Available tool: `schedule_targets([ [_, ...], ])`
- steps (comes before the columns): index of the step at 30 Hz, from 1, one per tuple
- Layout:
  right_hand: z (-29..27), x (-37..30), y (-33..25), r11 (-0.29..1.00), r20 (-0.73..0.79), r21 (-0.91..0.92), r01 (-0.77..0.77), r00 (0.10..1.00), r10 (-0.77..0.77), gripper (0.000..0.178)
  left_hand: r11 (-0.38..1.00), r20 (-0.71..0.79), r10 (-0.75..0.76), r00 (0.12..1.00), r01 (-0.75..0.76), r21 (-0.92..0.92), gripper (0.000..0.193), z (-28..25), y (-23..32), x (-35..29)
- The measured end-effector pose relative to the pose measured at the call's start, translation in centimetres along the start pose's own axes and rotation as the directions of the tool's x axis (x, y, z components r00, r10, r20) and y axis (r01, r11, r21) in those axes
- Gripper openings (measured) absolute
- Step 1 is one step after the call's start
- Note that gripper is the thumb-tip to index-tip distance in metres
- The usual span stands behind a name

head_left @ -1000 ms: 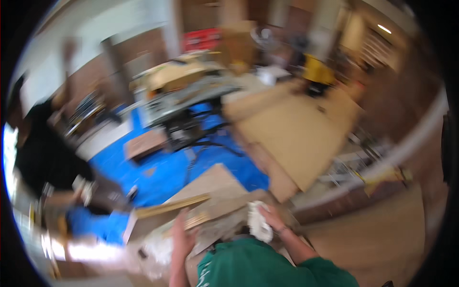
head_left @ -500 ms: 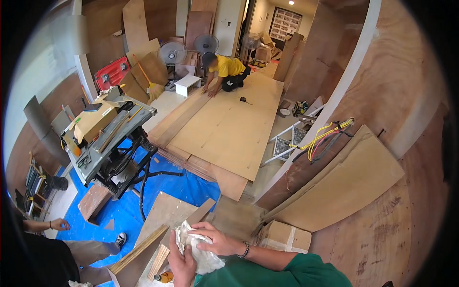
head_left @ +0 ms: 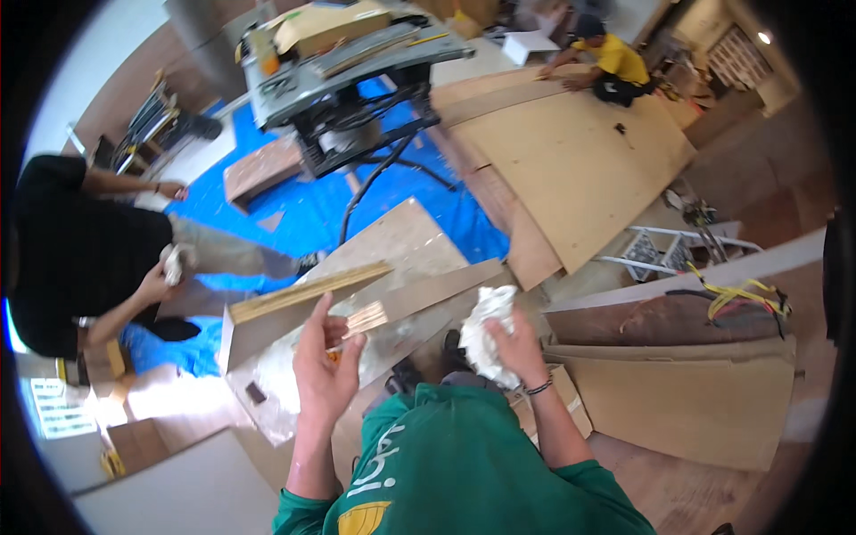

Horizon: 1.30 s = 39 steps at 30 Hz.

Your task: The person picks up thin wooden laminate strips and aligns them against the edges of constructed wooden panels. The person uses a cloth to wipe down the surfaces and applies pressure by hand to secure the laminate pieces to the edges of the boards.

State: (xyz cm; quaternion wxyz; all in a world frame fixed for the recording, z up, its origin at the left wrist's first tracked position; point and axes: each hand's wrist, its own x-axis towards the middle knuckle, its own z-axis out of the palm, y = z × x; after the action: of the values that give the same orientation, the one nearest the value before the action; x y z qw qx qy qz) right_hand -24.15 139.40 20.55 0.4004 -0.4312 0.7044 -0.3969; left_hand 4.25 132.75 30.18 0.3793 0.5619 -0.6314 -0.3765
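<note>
My right hand (head_left: 520,346) grips a crumpled white cloth (head_left: 487,334), its bulk spilling out beside the fingers. My left hand (head_left: 325,370) is open and appears to hold nothing, thumb and fingers apart. Just beyond it shows a striped plywood offcut (head_left: 366,318), partly covered by the fingers; I cannot tell whether they touch it. Something orange, mostly hidden, peeks out between thumb and fingers. Below both hands lies a pale work board (head_left: 299,366) with long wooden pieces, one with layered edges (head_left: 312,290) and one flat brown strip (head_left: 441,290).
At left stands a co-worker in black (head_left: 89,259), a white cloth in one hand. A saw table (head_left: 357,76) rises over a blue sheet (head_left: 303,209). Another person in yellow (head_left: 615,58) kneels on large plywood sheets (head_left: 553,169). Cardboard (head_left: 678,392) leans at right.
My hands have parted: the left has let go of the cloth and opened, while the right keeps it. My view has swung left and downward.
</note>
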Motion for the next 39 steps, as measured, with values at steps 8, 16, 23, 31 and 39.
schedule_targets([
  [8, 6.2, 3.2, -4.7, 0.853, 0.212, -0.133, 0.504, 0.856, -0.472, 0.037, 0.937, 0.17, 0.08, 0.982, -0.132, 0.323, 0.077, 1.7, -7.8, -0.3],
  [16, 5.5, 6.1, 1.3, 0.856, 0.311, -0.285, 0.431, 0.886, -0.343, 0.045, 0.854, 0.218, 0.175, 0.96, -0.258, 0.451, 0.056, 4.0, -8.6, 1.8],
  [23, 5.5, 5.6, 2.3, 0.929, 0.25, -0.164, 0.331, 0.925, -0.286, 0.049, 0.856, 0.199, 0.154, 0.968, -0.232, 0.462, 0.051, 4.1, -8.0, 1.9],
  [31, 6.3, 3.9, -2.0, 0.836, 0.289, -0.013, 0.548, 0.803, -0.522, 0.044, 0.872, 0.163, 0.184, 0.969, -0.237, 0.428, 0.048, 4.6, -8.8, 1.6],
  [39, 5.6, 4.9, -1.1, 0.826, 0.342, -0.008, 0.563, 0.778, -0.527, 0.042, 0.869, 0.208, 0.15, 0.966, -0.23, 0.439, 0.049, 4.4, -8.7, 2.0],
])
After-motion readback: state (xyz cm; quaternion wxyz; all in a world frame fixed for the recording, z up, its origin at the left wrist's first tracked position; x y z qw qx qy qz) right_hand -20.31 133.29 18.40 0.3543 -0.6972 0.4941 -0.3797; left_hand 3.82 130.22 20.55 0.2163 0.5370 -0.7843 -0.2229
